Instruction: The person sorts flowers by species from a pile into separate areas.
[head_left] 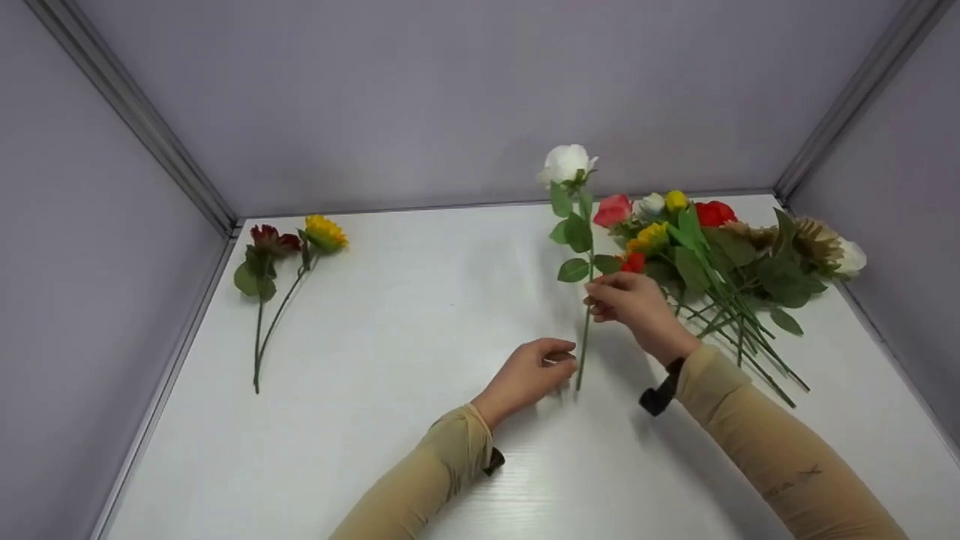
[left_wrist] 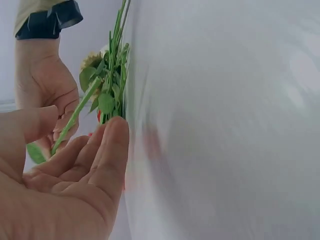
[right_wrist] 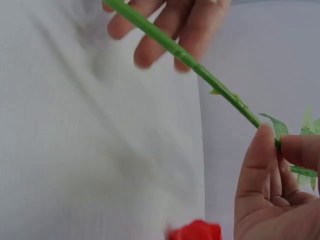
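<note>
The white surface (head_left: 420,315) carries a heap of flowers (head_left: 720,262) at 2 o'clock and a pair (head_left: 281,270) lying apart at 10 o'clock. Near centre, a white rose (head_left: 566,163) stands almost upright, its long axis running from 12 to 6 o'clock, bloom up and stem end (head_left: 579,382) just above the surface. The right hand (head_left: 634,304) pinches the stem mid-length between thumb and fingers; the left hand (head_left: 536,371) hangs beside the lower stem, fingers loosely curled and open, and I cannot tell whether they touch it. With one thin pinch, the top-heavy rose could swivel or slip, and its leaves (head_left: 574,232) could snag the heap close by at 3 o'clock.
</note>
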